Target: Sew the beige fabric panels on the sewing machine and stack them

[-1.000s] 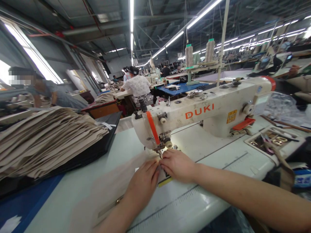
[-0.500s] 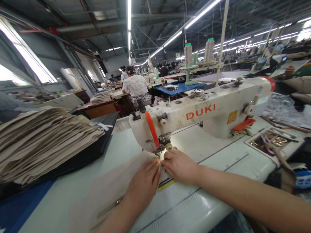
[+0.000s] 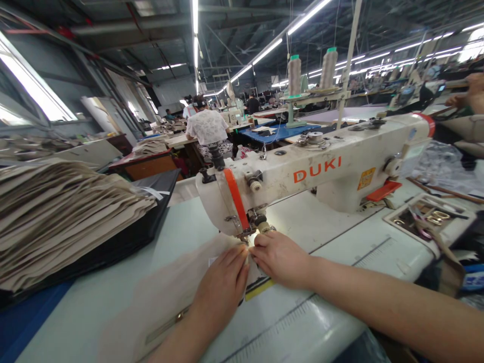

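At the needle end of a white sewing machine [image 3: 317, 171], the left hand [image 3: 223, 285] lies flat and open, fingers stretched forward, pressing down a pale, sheer fabric piece [image 3: 170, 297]. The right hand [image 3: 280, 259] meets it fingertip to fingertip just before the presser foot [image 3: 245, 236], with its fingers curved onto the cloth; whether they pinch it cannot be told. A yellow strip [image 3: 260, 290] shows beneath the hands. The fabric trails left across the pale table [image 3: 113, 262]. Farther left rises a tall stack of beige cut pieces [image 3: 64, 212]. To the right, a tray of small tools [image 3: 427, 219] sits in the table. Behind, a person in a white top [image 3: 207, 128] sits facing away.
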Demonstrator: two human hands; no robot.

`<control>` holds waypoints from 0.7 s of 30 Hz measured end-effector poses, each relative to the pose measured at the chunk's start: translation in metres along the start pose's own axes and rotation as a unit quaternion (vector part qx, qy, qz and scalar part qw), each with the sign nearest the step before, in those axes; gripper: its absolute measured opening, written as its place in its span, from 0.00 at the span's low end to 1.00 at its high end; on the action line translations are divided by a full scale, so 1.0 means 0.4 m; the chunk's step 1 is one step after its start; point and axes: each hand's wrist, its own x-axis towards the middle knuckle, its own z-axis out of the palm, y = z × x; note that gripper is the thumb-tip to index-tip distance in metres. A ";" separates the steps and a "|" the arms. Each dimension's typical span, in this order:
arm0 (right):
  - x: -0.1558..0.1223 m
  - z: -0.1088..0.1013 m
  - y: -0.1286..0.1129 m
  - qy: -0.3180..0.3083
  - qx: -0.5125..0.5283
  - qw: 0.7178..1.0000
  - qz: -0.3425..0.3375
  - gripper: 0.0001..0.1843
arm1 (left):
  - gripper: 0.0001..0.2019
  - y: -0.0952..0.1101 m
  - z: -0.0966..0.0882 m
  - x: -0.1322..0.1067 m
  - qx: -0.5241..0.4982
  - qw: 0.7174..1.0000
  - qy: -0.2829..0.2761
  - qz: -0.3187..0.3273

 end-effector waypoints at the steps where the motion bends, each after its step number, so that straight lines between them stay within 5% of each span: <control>1: 0.000 0.000 -0.001 0.002 -0.001 1.000 -0.001 0.11 | 0.16 0.000 0.000 0.001 0.002 1.000 0.000 0.002; 21: -0.012 0.005 -0.003 0.016 0.010 1.000 0.012 0.12 | 0.14 -0.028 0.007 0.039 -0.039 0.996 -0.054 -0.061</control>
